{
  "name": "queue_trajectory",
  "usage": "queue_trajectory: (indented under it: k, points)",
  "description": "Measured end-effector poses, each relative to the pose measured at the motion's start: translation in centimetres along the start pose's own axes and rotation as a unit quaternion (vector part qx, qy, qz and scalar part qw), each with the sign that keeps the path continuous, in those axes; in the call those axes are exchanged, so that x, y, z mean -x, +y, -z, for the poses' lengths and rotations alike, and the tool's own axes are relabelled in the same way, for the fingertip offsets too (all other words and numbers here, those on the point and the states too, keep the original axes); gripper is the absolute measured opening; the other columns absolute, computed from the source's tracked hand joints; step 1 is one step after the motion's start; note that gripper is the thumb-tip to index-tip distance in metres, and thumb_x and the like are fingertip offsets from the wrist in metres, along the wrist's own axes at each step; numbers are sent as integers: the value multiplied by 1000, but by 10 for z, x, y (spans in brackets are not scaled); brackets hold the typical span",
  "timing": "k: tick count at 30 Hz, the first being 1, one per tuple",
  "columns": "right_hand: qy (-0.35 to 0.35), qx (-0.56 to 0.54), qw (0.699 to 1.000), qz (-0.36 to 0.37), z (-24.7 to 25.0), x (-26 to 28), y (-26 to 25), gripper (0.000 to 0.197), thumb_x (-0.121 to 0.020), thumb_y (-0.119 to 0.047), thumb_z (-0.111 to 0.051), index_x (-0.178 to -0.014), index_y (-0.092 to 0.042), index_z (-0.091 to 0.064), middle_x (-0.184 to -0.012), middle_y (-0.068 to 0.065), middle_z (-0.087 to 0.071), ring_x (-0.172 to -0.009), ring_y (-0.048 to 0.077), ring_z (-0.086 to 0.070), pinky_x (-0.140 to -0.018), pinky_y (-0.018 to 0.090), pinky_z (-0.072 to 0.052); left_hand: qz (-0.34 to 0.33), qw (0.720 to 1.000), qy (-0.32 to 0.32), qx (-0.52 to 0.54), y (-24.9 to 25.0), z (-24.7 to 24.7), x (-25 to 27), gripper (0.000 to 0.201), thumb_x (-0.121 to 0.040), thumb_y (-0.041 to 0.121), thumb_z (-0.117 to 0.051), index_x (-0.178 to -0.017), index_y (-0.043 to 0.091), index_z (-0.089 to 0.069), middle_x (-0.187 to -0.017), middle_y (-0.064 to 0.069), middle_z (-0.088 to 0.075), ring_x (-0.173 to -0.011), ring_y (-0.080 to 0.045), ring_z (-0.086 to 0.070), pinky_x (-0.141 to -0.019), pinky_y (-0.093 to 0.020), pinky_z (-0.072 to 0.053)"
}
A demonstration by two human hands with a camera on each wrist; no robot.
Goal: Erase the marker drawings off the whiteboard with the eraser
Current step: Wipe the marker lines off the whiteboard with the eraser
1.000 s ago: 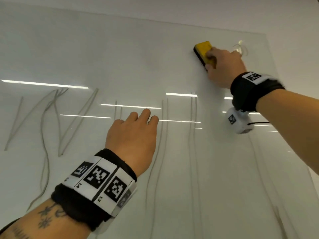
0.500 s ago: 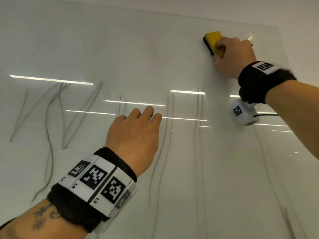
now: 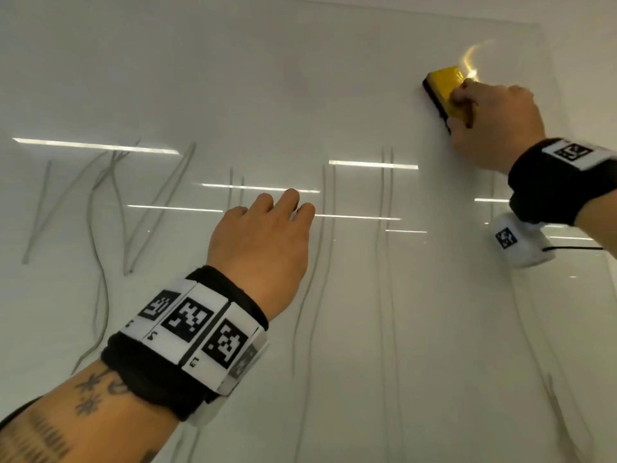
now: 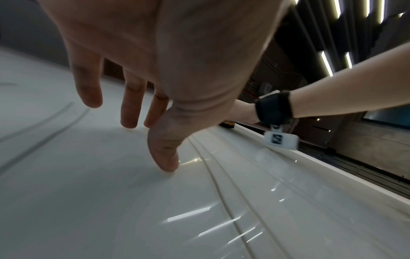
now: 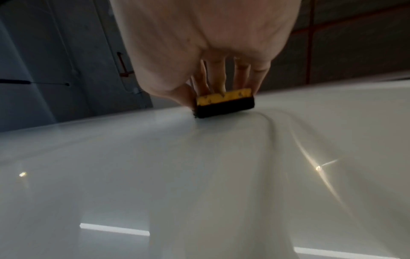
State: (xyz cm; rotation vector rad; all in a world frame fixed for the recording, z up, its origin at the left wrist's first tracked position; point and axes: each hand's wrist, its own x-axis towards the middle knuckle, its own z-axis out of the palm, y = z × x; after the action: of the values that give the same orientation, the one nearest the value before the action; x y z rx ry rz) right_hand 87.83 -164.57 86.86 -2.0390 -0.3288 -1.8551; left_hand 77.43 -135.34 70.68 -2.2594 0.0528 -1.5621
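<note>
A glossy whiteboard (image 3: 267,78) fills the head view, with grey marker lines: zigzags (image 3: 110,208) at the left and long vertical strokes (image 3: 329,248) in the middle and lower right. My right hand (image 3: 494,121) grips a yellow eraser with a black felt (image 3: 440,91) and presses it on the board near the upper right corner. The right wrist view shows the eraser (image 5: 224,103) felt-down on the board, fingers (image 5: 218,77) curled over its top. My left hand (image 3: 263,242) lies flat on the board's middle, fingers (image 4: 131,103) straight, thumb tip touching the surface.
The board's top edge (image 3: 434,13) and right edge (image 3: 551,78) run close to the eraser, with a pale wall behind. Ceiling lights reflect as bright bars (image 3: 96,145) on the board. A dark room shows past the board's edge (image 4: 332,157) in the left wrist view.
The right hand has slid the eraser a little rightward and then downward on the board near the upper right corner. The left hand has stayed flat on the board.
</note>
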Motion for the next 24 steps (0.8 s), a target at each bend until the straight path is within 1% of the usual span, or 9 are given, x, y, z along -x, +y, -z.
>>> queue_trajectory:
  k: [2,6,8,10,13,15,18,20,24]
  points:
    - [15,10,1000,-16,5,19,27,52,-85,-43,-51,-133,-24,-54,-135,13,-59,-122,47,-50,-108,48,-43,0,1000,-5,-2,-1,0,0,52,-91,13,-47,-140,22,-33,-139,3,-34,-108,-16,-40,-77,-30,-29]
    - [43,-12,985,-169,22,8,50,43,-90,-30,-58,-132,-21,-61,-133,20,-56,-124,48,-49,-110,48,-43,-5,1000,-2,-11,2,1,-1,49,-90,12,-44,-137,20,-34,-137,3,-35,-95,-14,-29,-75,-30,-27]
    - [37,2,991,-125,12,21,23,43,-91,-31,-57,-132,-19,-60,-131,21,-59,-122,50,-50,-107,47,-43,-1,1000,5,-7,3,1,-1,47,-89,11,-44,-134,20,-36,-134,3,-36,-93,-14,-28,-74,-30,-27]
    - [19,-5,1000,-18,-8,49,-4,43,-92,-33,-58,-132,-19,-59,-132,18,-61,-115,50,-53,-104,48,-42,3,1000,9,0,2,2,-1,46,-89,11,-45,-134,20,-38,-132,3,-38,-92,-14,-28,-74,-31,-27]
    - [14,-32,996,80,-15,90,-6,44,-89,-34,-60,-132,-20,-61,-144,4,-57,-102,49,-56,-105,47,-40,4,1000,-4,10,1,3,-1,50,-88,11,-49,-136,21,-39,-134,3,-39,-93,-13,-28,-74,-31,-28]
    - [16,-12,1000,17,-6,88,24,44,-89,-34,-61,-131,-22,-61,-147,0,-54,-113,48,-55,-112,46,-37,3,1000,-7,10,-1,2,-1,52,-88,12,-53,-137,21,-38,-135,3,-39,-94,-13,-28,-74,-31,-28]
    - [47,-12,983,-178,5,68,78,64,-75,-55,-49,-130,-22,-56,-137,10,-58,-119,47,-53,-108,54,-43,4,1000,0,12,-4,-1,-1,52,-89,13,-54,-138,21,-38,-135,3,-40,-100,-16,-38,-75,-31,-29]
    - [43,-37,978,-199,2,69,69,64,-76,-54,-47,-130,-19,-54,-128,19,-59,-116,50,-53,-107,55,-43,6,1000,5,12,-3,-3,0,52,-89,12,-54,-138,21,-39,-135,3,-40,-107,-19,-44,-77,-31,-29]
    - [30,-58,998,7,-19,134,-17,43,-90,-30,-61,-132,-18,-60,-109,23,-70,-94,47,-58,-87,43,-46,10,1000,10,13,-1,-5,-2,53,-88,11,-54,-138,20,-39,-136,2,-40,-111,-20,-45,-80,-30,-28]
